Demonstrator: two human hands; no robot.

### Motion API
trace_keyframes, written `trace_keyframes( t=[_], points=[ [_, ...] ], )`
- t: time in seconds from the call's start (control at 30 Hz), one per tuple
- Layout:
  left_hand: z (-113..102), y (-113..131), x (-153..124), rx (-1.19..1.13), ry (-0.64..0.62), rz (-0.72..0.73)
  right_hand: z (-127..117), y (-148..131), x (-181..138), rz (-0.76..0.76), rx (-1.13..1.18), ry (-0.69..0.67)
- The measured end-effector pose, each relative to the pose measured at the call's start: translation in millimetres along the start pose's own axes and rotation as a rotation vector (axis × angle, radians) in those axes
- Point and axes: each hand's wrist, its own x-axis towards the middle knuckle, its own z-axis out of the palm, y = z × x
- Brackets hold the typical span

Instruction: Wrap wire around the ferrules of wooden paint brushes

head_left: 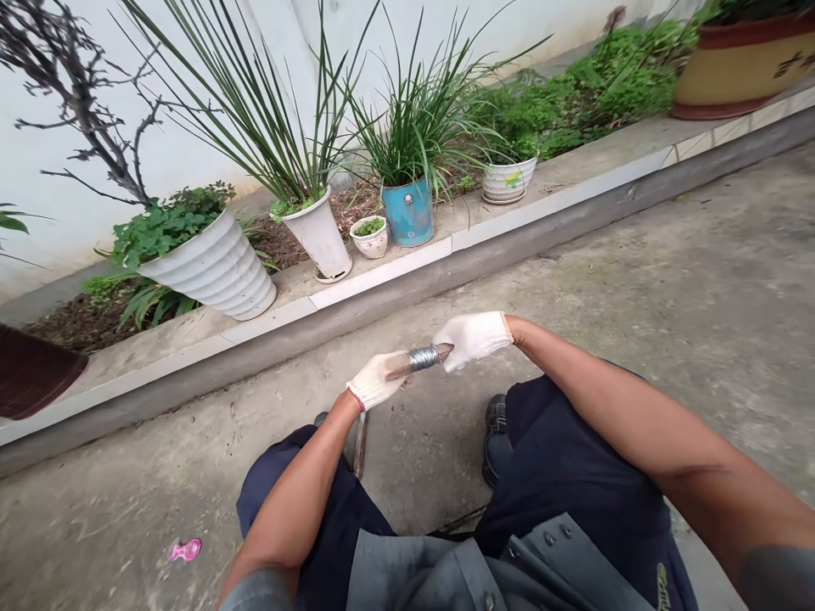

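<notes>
Grey shirt [413, 573] cloth lies nearest, at the bottom edge, with the dark trousers [573, 475] beyond it and the knees spread to either side. Between and ahead of the knees, above the concrete ground [637, 305], both gloved hands meet at a short stick [398, 366] with wire [421, 358] coiled round it toward its right end. The left hand [375, 379] is closed round the bare left part of the stick. The right hand [471, 341] is bunched at the other end, fingers folded in against the tip; whether they pinch the wood or a strand of wire I cannot tell.

To handle this well, I would judge, the left grip should stay firm on bare wood, clear of the coil, so that the stick does not twist. The right hand should work in short, even moves with light tension, so that turns neither spring loose nor cross. Any cut end could snag the knit or prick through, so it is best pointed away from the palm. Good clearance from the ledge [382, 280] leaves elbow room.
</notes>
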Motion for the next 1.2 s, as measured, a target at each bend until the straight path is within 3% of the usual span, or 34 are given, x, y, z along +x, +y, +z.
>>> trace_keyframes(
  t=[0.07,0.17,0.23,0.3,0.4,0.57,0.77,0.9,1.0,1.1,1.2],
  points=[
    [2.0,4.1,-0.4,-0.012,0.016,-0.065,-3.4,-2.8,2.5,0.041,-0.014,0.141],
    [2.9,7.1,0.2,0.085,0.008,-0.071,-8.2,-4.5,10.1,0.226,-0.207,0.387],
    [2.6,6.1,1.1,0.173,0.016,-0.067,-9.7,-3.1,15.4,0.377,-0.359,0.446],
    [1.8,3.4,2.2,0.279,0.018,-0.06,-7.8,-0.6,19.2,0.484,-0.476,0.376],
    [-0.4,-1.1,3.3,0.415,0.029,-0.027,1.8,3.3,20.6,0.477,-0.558,0.188],
    [-5.4,-3.3,2.9,0.442,0.023,0.025,18.5,6.8,16.2,0.187,-0.46,-0.114],
    [-5.9,-8.2,1.0,0.351,-0.063,0.07,6.3,9.1,3.3,-0.032,-0.288,-0.176],
    [-0.2,-16.6,1.1,0.219,-0.083,0.161,-5.8,7.9,-6.9,-0.024,-0.115,-0.098],
    [4.1,-14.5,1.5,0.109,-0.05,0.045,-10.4,2.9,-9.6,0.004,-0.055,0.028],
    [5.4,-6.6,1.8,0.182,-0.04,-0.02,-13.0,-3.3,-4.7,0.077,-0.13,0.217],
    [5.2,-0.8,1.6,0.244,-0.043,-0.025,-12.1,-7.1,6.5,0.282,-0.299,0.41]
  ],
)
